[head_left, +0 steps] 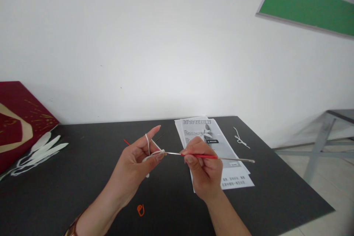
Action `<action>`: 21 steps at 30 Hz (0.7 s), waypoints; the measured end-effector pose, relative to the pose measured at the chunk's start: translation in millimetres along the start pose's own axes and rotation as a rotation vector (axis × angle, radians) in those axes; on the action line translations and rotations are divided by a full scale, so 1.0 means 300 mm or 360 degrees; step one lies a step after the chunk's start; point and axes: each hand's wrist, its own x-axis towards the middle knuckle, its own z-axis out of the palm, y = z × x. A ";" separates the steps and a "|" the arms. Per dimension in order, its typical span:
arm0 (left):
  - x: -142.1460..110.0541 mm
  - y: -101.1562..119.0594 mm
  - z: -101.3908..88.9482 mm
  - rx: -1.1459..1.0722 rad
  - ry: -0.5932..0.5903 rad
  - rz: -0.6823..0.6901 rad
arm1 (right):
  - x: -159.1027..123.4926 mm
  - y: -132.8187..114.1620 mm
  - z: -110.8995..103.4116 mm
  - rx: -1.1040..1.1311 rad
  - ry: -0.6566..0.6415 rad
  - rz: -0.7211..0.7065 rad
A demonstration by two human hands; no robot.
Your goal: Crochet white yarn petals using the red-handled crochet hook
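My left hand point(138, 158) is raised over the black table point(83, 177), with white yarn point(151, 145) looped round the index finger and pinched between thumb and fingers. My right hand point(203, 171) grips a crochet hook point(218, 158) with a red grip and metal ends. The hook's left tip meets the yarn at my left thumb.
Printed instruction sheets point(212, 143) lie under my right hand. A short white yarn scrap point(240, 139) lies at the far right, white crocheted petals point(41, 151) at the left beside a dark red box point(19, 121), and an orange stitch marker point(141, 210) lies near me. Another table point(332, 132) stands to the right.
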 end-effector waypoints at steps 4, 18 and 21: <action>0.004 -0.006 -0.002 -0.0009 0.0003 0.0009 | -0.001 0.006 -0.006 -0.0051 -0.0061 -0.0078; 0.008 0.006 0.006 -0.0246 -0.0016 -0.0062 | 0.008 0.047 0.024 0.0536 0.0094 0.0279; 0.005 0.011 0.002 -0.0316 -0.0031 -0.0081 | 0.011 0.058 0.032 0.0627 0.0101 0.0421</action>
